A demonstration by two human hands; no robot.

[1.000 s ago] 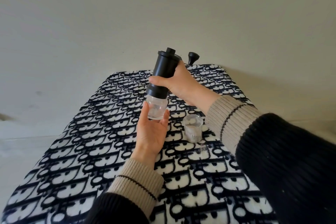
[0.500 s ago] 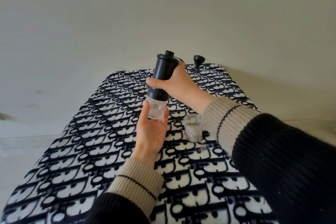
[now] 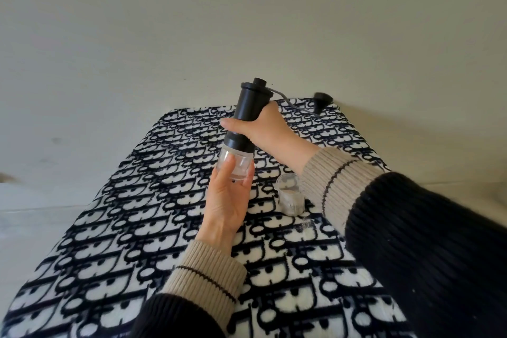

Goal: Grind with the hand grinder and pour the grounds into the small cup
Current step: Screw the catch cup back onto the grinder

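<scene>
A black hand grinder (image 3: 251,107) with a clear glass jar (image 3: 235,163) at its bottom is held above the patterned cloth, tilted slightly. My right hand (image 3: 263,129) grips the black body. My left hand (image 3: 227,197) cups the glass jar from below, thumb and fingers curled around it. The crank arm and its black knob (image 3: 321,99) stick out to the right behind my right hand. A small clear cup (image 3: 290,198) with pale grounds inside stands on the cloth just right of my left hand, under my right wrist.
A black-and-white patterned cloth (image 3: 137,228) covers the table. A plain pale wall rises behind it. A few pale specks lie on the cloth near the small cup.
The crank knob has swung further to the right. Both hands and the grinder have stayed nearly in place.
</scene>
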